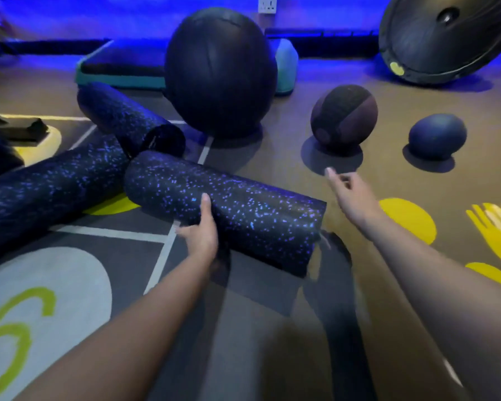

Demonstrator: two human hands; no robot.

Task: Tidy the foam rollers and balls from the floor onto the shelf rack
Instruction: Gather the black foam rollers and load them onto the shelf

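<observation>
Left hand clasps the near black, blue-speckled foam roller mid-length; right hand loose, empty. Probably light and stiff.

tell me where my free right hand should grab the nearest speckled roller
Near its right end, from above. The left hand grips the roller mid-length, thumb on top; the right end sits clear beside the right hand, so holding there should keep it level.
</observation>
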